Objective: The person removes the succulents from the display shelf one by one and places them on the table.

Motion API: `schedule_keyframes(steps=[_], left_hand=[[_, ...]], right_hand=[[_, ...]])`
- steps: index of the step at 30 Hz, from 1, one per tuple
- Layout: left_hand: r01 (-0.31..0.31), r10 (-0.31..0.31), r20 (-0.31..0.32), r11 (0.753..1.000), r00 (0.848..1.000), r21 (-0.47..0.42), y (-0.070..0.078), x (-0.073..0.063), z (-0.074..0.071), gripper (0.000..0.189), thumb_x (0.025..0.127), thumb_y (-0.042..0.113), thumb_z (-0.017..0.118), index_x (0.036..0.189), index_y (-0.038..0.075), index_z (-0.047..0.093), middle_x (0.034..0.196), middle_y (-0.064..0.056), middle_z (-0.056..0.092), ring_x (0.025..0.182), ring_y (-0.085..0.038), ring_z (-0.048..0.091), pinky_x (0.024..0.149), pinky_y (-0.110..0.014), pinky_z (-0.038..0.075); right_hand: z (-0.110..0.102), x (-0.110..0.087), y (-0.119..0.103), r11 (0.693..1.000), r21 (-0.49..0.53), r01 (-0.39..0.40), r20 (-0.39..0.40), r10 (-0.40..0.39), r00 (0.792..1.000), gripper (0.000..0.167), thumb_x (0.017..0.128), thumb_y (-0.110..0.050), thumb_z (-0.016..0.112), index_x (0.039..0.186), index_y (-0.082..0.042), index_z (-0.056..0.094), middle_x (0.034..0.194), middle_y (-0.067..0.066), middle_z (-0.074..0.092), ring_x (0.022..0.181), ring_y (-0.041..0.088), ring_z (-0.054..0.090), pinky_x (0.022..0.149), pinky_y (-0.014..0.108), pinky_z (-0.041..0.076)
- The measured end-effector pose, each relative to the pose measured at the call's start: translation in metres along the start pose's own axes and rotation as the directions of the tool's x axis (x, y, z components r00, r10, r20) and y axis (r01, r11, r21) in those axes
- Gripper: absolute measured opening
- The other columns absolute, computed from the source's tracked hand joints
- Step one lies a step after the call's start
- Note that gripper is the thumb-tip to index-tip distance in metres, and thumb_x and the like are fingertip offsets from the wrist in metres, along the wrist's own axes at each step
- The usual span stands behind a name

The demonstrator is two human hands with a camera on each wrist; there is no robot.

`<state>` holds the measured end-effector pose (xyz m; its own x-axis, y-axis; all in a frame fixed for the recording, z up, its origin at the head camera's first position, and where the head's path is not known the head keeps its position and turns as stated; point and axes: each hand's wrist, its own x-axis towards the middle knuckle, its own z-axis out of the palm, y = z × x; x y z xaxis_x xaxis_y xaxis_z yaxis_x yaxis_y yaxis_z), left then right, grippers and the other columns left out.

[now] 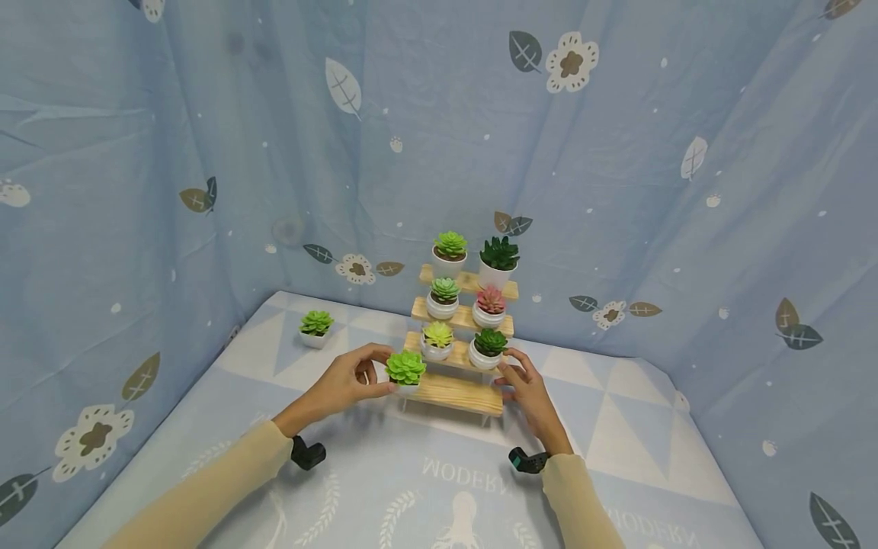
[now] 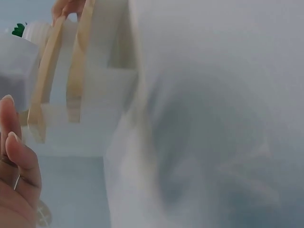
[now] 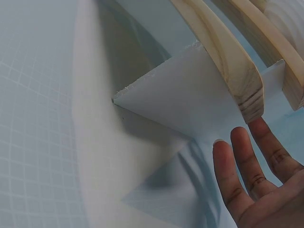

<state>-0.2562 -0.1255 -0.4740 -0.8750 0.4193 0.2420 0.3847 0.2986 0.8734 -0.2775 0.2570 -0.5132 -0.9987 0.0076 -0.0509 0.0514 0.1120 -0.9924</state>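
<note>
- Blue leaf-print cloth hangs behind the pale surface.
- Left hand: bent fingers and thumb pinch a bright green plant at the left end of the stand's lowest step; whether its pot touches wood, I cannot tell.
- Right hand: fingers loosely extended, slightly spread; one tip meets a step's right end.
- Six potted plants fill the upper three steps in pairs.
- Another plant stands apart, left.

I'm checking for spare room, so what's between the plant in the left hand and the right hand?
In the head view, the bare bottom wooden tier lies between the held plant and the right hand.
</note>
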Motion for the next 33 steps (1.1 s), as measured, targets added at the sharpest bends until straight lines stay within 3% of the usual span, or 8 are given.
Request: schedule_keyframes(steps=[5, 11, 21, 27, 33], left_hand=[[-0.01, 0.01, -0.02, 1.0, 1.0, 0.021, -0.011, 0.001, -0.011, 0.057, 0.087, 0.033, 0.085, 0.138, 0.026, 0.06, 0.122, -0.002, 0.062, 0.077, -0.025, 0.061, 0.066, -0.033, 0.05], [-0.01, 0.012, -0.044, 1.0, 0.999, 0.028, -0.016, -0.001, -0.022, 0.064, 0.087, 0.04, 0.085, 0.142, 0.02, 0.059, 0.122, -0.003, 0.062, 0.078, -0.024, 0.062, 0.069, -0.033, 0.052], [0.025, -0.022, -0.074, 0.999, 0.997, 0.046, -0.029, 0.005, -0.035, 0.063, 0.086, 0.041, 0.085, 0.142, 0.025, 0.059, 0.125, -0.005, 0.062, 0.08, -0.024, 0.062, 0.07, -0.035, 0.052], [0.074, -0.072, -0.072, 0.997, 0.995, 0.024, -0.038, 0.007, -0.043, 0.064, 0.087, 0.042, 0.084, 0.143, 0.025, 0.058, 0.129, -0.009, 0.061, 0.082, -0.029, 0.059, 0.064, -0.038, 0.048], [0.082, -0.078, -0.085, 0.996, 0.993, 0.046, -0.045, 0.009, -0.053, 0.066, 0.087, 0.044, 0.083, 0.144, 0.023, 0.057, 0.13, -0.01, 0.061, 0.081, -0.029, 0.06, 0.067, -0.04, 0.048]], right_hand=[[0.0, 0.0, -0.002, 1.0, -0.002, 0.004, -0.007, -0.004, 1.0, 0.049, 0.099, -0.047, 0.069, 0.141, -0.029, 0.053, 0.131, 0.016, 0.062, 0.107, 0.029, 0.065, 0.076, 0.038, 0.055], [0.001, -0.001, -0.003, 1.0, 0.0, 0.006, -0.014, -0.006, 1.0, 0.047, 0.099, -0.045, 0.068, 0.14, -0.029, 0.053, 0.131, 0.016, 0.062, 0.105, 0.028, 0.065, 0.076, 0.038, 0.055], [0.0, -0.001, -0.003, 1.0, 0.013, 0.013, -0.009, -0.013, 1.0, 0.048, 0.099, -0.046, 0.069, 0.141, -0.028, 0.053, 0.128, 0.014, 0.063, 0.104, 0.027, 0.066, 0.076, 0.038, 0.055], [0.0, 0.0, 0.001, 1.0, 0.004, 0.01, -0.006, -0.01, 1.0, 0.049, 0.1, -0.045, 0.068, 0.142, -0.028, 0.052, 0.128, 0.015, 0.064, 0.104, 0.027, 0.066, 0.077, 0.039, 0.055], [0.0, 0.0, 0.002, 1.0, 0.01, 0.002, -0.002, -0.002, 1.0, 0.049, 0.099, -0.047, 0.068, 0.142, -0.028, 0.052, 0.13, 0.015, 0.062, 0.109, 0.031, 0.064, 0.077, 0.04, 0.055]])
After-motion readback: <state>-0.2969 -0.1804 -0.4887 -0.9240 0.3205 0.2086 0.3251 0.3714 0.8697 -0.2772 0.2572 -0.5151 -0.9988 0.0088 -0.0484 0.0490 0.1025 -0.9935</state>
